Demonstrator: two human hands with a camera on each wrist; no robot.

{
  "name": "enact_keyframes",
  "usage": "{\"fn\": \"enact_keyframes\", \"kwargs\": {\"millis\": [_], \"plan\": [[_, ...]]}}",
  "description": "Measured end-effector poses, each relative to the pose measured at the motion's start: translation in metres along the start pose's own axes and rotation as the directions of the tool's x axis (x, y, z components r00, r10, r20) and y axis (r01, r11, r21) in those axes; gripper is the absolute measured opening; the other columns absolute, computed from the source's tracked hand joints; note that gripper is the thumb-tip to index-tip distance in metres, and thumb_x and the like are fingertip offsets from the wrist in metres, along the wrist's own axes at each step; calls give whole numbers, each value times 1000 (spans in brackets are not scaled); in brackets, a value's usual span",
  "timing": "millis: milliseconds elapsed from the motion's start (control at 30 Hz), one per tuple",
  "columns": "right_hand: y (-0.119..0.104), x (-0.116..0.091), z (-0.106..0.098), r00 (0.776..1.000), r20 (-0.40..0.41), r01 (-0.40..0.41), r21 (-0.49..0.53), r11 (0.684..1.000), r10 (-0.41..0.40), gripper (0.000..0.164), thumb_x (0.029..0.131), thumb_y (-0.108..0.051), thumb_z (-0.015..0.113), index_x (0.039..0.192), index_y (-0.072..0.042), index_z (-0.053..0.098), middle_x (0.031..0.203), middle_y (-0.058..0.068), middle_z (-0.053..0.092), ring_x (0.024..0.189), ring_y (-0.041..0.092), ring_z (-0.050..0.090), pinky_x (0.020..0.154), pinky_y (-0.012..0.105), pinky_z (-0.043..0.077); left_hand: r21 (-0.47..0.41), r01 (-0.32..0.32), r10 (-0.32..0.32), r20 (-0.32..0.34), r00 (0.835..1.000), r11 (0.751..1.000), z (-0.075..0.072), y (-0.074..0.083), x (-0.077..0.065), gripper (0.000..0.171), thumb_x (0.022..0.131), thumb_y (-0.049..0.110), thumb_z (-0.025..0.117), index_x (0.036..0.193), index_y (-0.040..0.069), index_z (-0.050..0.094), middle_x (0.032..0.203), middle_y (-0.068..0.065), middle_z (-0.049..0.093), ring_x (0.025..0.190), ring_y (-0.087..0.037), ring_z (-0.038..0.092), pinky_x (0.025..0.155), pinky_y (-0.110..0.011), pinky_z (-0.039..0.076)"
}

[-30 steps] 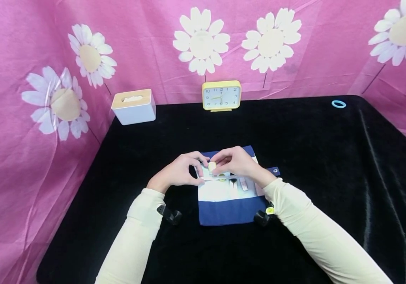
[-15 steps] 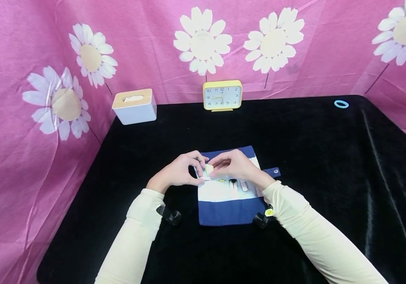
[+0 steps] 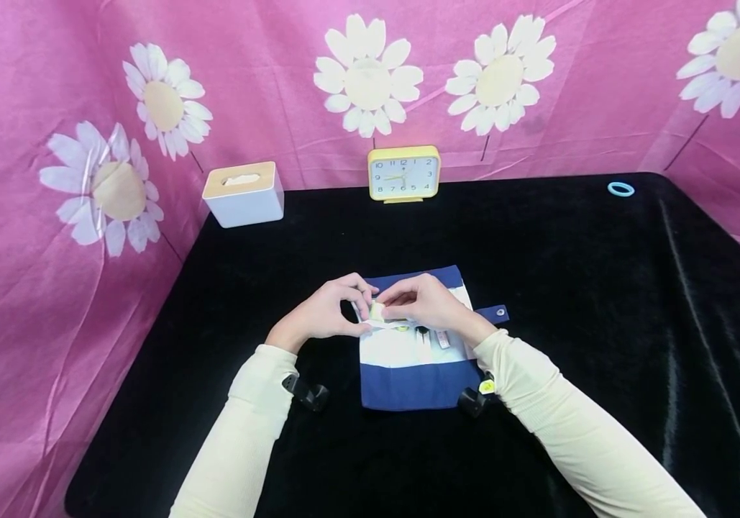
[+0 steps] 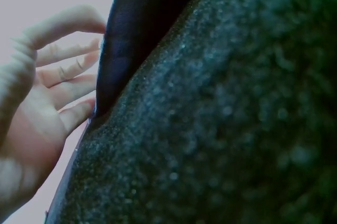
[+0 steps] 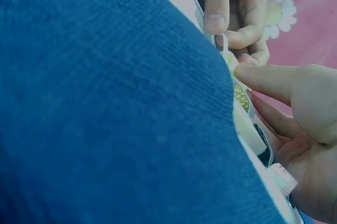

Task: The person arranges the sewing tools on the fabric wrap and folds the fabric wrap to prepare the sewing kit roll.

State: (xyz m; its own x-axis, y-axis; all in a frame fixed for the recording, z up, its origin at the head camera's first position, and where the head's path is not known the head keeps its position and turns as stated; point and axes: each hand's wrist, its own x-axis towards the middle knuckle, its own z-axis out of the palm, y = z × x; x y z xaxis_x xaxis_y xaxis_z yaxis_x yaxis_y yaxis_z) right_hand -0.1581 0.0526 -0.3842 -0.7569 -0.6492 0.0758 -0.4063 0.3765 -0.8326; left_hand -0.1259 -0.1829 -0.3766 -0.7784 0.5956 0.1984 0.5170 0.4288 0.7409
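A blue-and-white fabric roll-up pouch [image 3: 418,389] lies unfolded in front of me. My left hand [image 3: 327,311] is at its left side, thumb and fingers pinching the white pocket's edge [image 5: 225,43]. Between thumb and fingers of my right hand [image 3: 433,306] is a small pale yellow-and-white piece [image 3: 377,311], low at the pocket opening; its exact kind I cannot tell. Farther right in the pocket sit a clear case with gold bits [image 5: 241,97], a black-topped item [image 5: 265,145] and a pink-and-white item [image 3: 443,339]. The left wrist view shows my curled left fingers [image 4: 71,71] by the pouch's dark edge.
Black plush cloth [image 3: 538,244] covers the table. At the back stand a white tissue box [image 3: 247,198] with a wooden lid and a yellow clock [image 3: 403,175]. A light blue ring [image 3: 620,189] lies far right. The pouch's snap tab [image 3: 494,314] sticks out to the right.
My right hand has moved slightly left and down with the pale piece, which now sits lower at the pocket's opening by my left fingers. My left hand has hardly moved.
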Motion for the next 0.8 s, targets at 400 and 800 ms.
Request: {"fn": "enact_keyframes", "kwargs": {"millis": [400, 800], "plan": [[-1, 1, 0, 998, 56, 37, 30, 999, -39, 22, 89, -11, 76, 111, -6, 77, 105, 9, 78, 91, 13, 72, 82, 23, 57, -5, 8, -8, -8, 1000, 1000, 0, -2, 0, 15, 75, 3, 84, 75, 9, 71, 105, -7, 63, 124, -27, 59, 108, -44, 44], [1, 3, 3, 1000, 3, -7, -19, 1000, 7, 18, 88, -15, 78, 105, -10, 79, 100, 4, 78, 88, 12, 70, 81, 26, 56, -38, -22, 22, -11, 1000, 999, 0, 0, 1, 14, 75, 2, 83, 77, 8, 71, 105, -8, 63, 120, -28, 60, 107, -43, 44]]}}
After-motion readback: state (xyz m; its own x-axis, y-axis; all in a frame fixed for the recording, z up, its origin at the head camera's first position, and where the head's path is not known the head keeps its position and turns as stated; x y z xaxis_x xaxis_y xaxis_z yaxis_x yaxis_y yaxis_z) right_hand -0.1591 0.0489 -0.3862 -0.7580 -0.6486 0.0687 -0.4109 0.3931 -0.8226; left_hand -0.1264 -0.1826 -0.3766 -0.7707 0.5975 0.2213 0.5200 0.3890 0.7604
